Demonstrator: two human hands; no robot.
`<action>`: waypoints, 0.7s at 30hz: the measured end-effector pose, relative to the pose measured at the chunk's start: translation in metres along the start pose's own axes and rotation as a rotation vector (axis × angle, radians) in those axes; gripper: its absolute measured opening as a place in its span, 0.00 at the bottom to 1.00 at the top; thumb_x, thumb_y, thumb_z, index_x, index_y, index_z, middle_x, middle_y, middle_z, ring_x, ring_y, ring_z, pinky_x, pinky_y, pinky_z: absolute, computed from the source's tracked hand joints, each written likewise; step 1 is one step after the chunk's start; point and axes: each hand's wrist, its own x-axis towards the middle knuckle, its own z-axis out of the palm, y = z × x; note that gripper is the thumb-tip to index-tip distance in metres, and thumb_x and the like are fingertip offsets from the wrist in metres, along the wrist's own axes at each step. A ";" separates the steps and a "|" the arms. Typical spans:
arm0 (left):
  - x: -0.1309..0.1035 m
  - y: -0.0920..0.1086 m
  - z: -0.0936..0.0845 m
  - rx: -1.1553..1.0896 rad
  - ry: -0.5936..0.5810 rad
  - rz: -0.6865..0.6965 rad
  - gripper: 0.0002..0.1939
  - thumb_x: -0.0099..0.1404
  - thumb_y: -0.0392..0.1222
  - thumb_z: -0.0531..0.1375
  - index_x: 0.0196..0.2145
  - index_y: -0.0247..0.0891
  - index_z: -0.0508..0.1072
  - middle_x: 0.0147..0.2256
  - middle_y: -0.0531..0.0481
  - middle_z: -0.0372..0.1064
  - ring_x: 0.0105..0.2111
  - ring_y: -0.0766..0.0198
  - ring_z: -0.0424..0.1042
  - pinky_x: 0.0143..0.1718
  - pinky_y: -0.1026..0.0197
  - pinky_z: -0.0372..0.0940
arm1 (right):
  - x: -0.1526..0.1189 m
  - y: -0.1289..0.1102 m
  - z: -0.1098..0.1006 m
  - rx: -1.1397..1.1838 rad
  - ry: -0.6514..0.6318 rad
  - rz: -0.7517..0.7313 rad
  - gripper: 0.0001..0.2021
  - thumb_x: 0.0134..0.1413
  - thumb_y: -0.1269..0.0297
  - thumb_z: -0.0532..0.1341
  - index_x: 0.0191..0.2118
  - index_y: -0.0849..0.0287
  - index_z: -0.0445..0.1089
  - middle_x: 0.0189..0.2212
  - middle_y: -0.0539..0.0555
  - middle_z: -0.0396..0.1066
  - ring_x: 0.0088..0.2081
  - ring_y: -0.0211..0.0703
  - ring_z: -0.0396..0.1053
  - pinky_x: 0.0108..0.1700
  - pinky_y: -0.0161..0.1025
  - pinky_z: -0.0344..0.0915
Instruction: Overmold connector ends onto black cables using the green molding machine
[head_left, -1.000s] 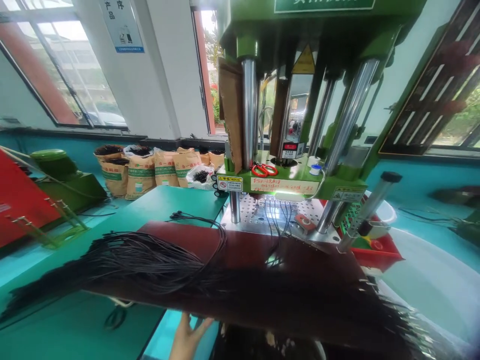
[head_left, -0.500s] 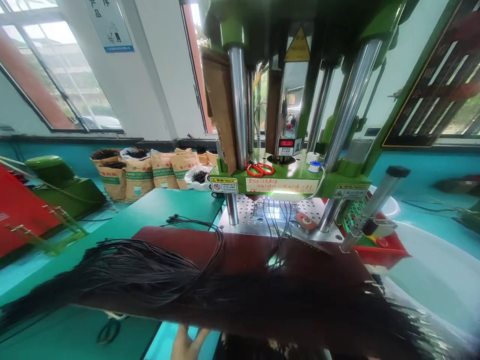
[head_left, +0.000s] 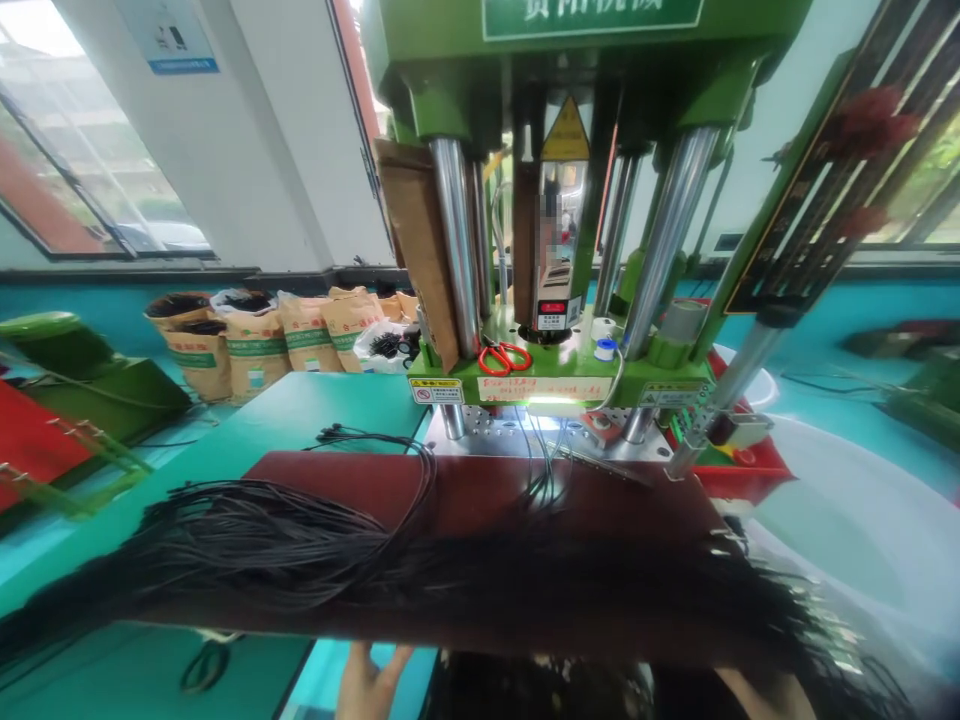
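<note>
Black cables [head_left: 270, 545], heaped long and loose on the near half of a dark red board [head_left: 322, 475]. Run left to right, roughly in line with the board's near edge. Spill leftward over a green table [head_left: 345, 400]; fan out past the right corner into silver tips [head_left: 825, 615].

Straight ahead of the left fingers, just beyond the edge, and not in their grip. Left hand [head_left: 367, 685]: below that edge, left of the board's middle, thumb and finger spread apart, pointing forward across the cables' long axis rather than along it. Cannot tell whether touching the board or just short of it.

Right hand [head_left: 772, 690]: at the lower right, mostly hidden beneath the edge. Fingers out of sight; impossible to tell whether spread or pinching anything. Clearly nearer than the left to the silver tips.

Farther out, well apart from both hands: thin wires [head_left: 544, 480], running from the board toward the metal plate [head_left: 480, 430] of a green press [head_left: 592, 60]. Above that plate, red-handled scissors [head_left: 504, 357]. Off to the right, a red tray [head_left: 735, 485]; at the back left, paper sacks [head_left: 259, 345].
</note>
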 end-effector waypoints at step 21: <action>0.002 0.004 -0.010 0.135 0.022 -0.078 0.36 0.34 0.61 0.63 0.39 0.36 0.66 0.38 0.42 0.70 0.45 0.45 0.66 0.45 0.48 0.61 | -0.013 -0.028 0.001 0.110 0.005 -0.022 0.17 0.34 0.52 0.61 0.29 0.60 0.68 0.28 0.59 0.73 0.36 0.58 0.70 0.38 0.48 0.67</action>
